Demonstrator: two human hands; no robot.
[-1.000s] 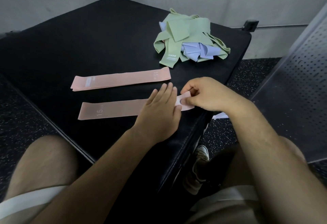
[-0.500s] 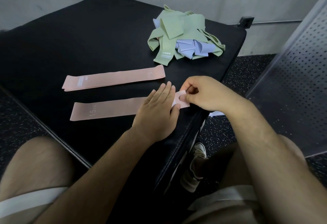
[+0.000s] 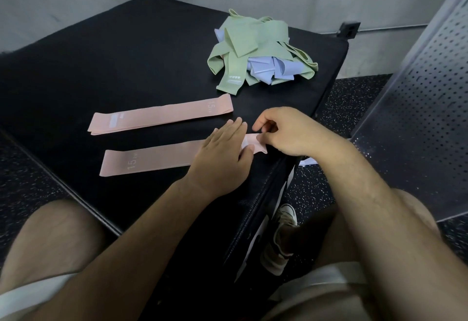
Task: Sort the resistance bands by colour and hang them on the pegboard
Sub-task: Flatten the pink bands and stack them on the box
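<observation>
Two pink resistance bands lie flat and side by side on a black padded bench (image 3: 126, 67). On the near pink band (image 3: 152, 160), my left hand (image 3: 222, 158) presses down with straight fingers near its right end. My right hand (image 3: 286, 130) pinches that band's right tip at the bench edge. The far pink band (image 3: 162, 116) lies untouched. Behind them sits a tangled pile of green bands (image 3: 253, 44) with lilac bands (image 3: 273, 68) mixed in. A grey perforated pegboard (image 3: 417, 108) stands at the right.
The grey concrete wall runs behind the bench. Speckled dark rubber floor lies to the right and left. My knees and a shoe (image 3: 281, 237) show below the bench edge.
Both hands stay on the near pink band's right end, with only small finger shifts. The camera view has tilted slightly; the bands have not moved on the bench.
</observation>
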